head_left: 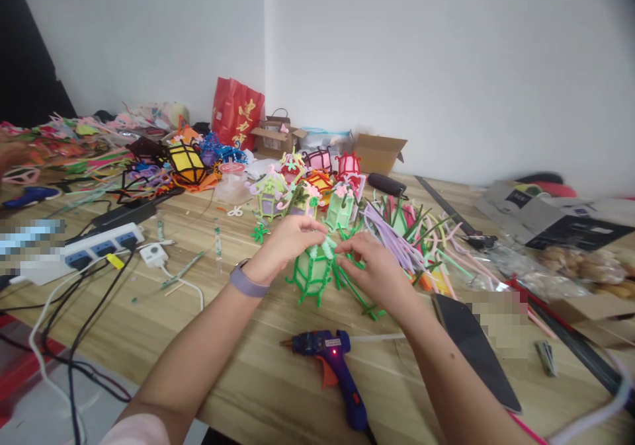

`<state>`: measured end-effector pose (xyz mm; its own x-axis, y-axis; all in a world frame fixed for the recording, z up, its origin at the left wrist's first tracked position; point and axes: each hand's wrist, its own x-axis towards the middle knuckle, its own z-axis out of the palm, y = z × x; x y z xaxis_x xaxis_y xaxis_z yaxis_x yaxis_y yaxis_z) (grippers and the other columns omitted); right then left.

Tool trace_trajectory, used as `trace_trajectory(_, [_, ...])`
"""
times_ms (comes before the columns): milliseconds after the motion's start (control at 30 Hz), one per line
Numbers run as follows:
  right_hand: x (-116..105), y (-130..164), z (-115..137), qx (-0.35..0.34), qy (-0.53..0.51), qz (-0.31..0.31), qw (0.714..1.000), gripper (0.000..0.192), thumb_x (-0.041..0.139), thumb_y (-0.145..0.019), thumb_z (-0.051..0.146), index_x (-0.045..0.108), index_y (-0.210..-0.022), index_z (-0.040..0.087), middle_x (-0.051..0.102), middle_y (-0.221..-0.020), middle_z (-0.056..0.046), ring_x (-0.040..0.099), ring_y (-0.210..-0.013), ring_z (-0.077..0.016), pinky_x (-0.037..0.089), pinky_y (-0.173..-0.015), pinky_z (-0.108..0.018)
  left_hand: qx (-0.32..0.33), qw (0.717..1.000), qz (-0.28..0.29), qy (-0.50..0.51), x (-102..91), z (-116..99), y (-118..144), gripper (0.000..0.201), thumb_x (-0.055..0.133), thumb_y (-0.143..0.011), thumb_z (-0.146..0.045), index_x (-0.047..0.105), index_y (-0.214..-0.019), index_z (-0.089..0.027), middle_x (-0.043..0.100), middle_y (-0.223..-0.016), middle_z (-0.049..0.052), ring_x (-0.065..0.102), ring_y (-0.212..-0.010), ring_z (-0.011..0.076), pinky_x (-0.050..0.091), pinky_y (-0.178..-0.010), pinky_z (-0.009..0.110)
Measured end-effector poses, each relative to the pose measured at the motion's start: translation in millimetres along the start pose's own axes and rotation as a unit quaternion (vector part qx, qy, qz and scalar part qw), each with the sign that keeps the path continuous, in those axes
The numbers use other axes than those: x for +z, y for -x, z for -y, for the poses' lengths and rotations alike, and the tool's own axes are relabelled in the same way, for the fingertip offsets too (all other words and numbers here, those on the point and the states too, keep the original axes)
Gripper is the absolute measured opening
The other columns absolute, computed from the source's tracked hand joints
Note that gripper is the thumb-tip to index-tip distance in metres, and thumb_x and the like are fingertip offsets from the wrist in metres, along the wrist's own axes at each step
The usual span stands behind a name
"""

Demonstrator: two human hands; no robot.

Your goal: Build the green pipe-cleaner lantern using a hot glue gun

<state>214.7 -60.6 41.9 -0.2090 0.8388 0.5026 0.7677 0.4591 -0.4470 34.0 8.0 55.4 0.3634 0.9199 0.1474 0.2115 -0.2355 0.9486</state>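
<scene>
Two hands: both meet at the top of one green lantern (311, 272); it stands on the wooden table (258, 379), centre of view, just behind the glue gun
Left hand (290, 237): fingers curled, tips pinching the lantern's upper rim; a purple wristband (247, 282) sits on the wrist
Right hand (372, 266): fingers bent, thumb and forefinger closed on the same rim from the other side
Lantern axis: long axis upright, slightly tilted; top towards the hands, feet on the table
Writing: yellow characters on the red bag (237, 112) against the wall, not readable; print on the grey carton (526, 210) too small to read
Glue gun (332, 365): blue body, orange trigger, a red light lit; lying on its side, nozzle pointing left; nearest object in front of the lantern
Behind: finished lanterns (307, 184) in pink, red, purple and yellow, close together; loose pipe cleaners (411, 237) in a heap just right of the right hand, partly hidden by it
Left side: white power strip (84, 252) with black and white cables running off the table edge
Right side: black flat sheet (471, 346) near the right forearm
</scene>
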Motion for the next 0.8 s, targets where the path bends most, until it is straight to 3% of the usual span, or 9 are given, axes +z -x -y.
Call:
trace_trajectory(300, [1, -2, 7, 0.006, 0.044, 0.001, 0.999, 0.011, 0.052, -0.080, 0.013, 0.059, -0.076, 0.021, 0.058, -0.074, -0.002, 0.056, -0.071, -0.0175, 0.041, -0.066, -0.028, -0.004, 1.000, 0.002, 0.003, 0.1, -2, 1, 0.022, 0.065, -0.066, -0.025, 0.074, -0.083, -0.014, 0.072, -0.077, 0.002, 0.061, -0.071, 0.0145, 0.044, -0.068, 0.024])
trace_trajectory(433, [-15, -3, 5, 0.021, 0.026, -0.038, 0.999, 0.010, 0.050, -0.082, 0.018, 0.056, -0.074, 0.022, 0.059, -0.072, -0.002, 0.056, -0.069, -0.0176, 0.041, -0.065, -0.028, 0.001, 1.000, 0.002, 0.002, -0.4, 0, 0, 0.023, 0.066, -0.065, -0.026, 0.074, -0.083, -0.015, 0.072, -0.076, 0.002, 0.061, -0.070, 0.0149, 0.044, -0.067, 0.025])
trace_trajectory(633, [-36, -1, -9, 0.098, -0.037, -0.074, 0.992, 0.019, 0.049, -0.087, 0.033, 0.060, -0.077, 0.021, 0.062, -0.068, 0.000, 0.056, -0.063, -0.0166, 0.041, -0.062, -0.029, -0.005, 1.000, 0.005, 0.004, -1.5, 3, -2, 0.023, 0.065, -0.064, -0.027, 0.074, -0.082, -0.016, 0.071, -0.075, 0.001, 0.060, -0.069, 0.0147, 0.043, -0.065, 0.025])
trace_trajectory(800, [-39, 4, -8, 0.152, -0.090, -0.205, 0.963, 0.030, 0.042, -0.088, 0.024, 0.046, -0.058, 0.023, 0.046, -0.051, 0.003, 0.043, -0.049, -0.0137, 0.032, -0.050, -0.028, -0.015, 1.000, 0.003, 0.014, -0.7, -1, -1, 0.020, 0.065, -0.064, -0.024, 0.074, -0.080, -0.015, 0.071, -0.073, 0.001, 0.060, -0.069, 0.0143, 0.043, -0.066, 0.024])
